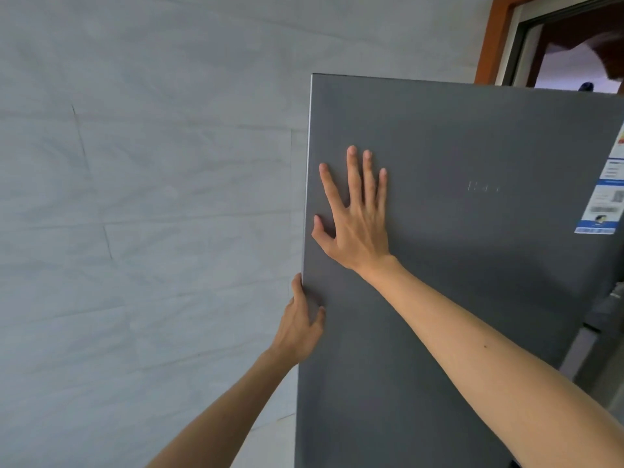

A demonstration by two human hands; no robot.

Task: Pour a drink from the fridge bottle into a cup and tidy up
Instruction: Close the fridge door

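A tall dark grey fridge door (472, 282) fills the right half of the head view. My right hand (354, 217) lies flat on the door near its left edge, fingers straight and spread. Lower down, my left hand (300, 325) grips the door's left edge, fingers curled round behind it and thumb on the front. No bottle or cup is in sight.
A pale grey tiled wall (135, 197) stands to the left of the fridge. A label sticker (604, 197) sits on the door's right side. Above the fridge at the upper right is a brown-framed doorway (499, 38).
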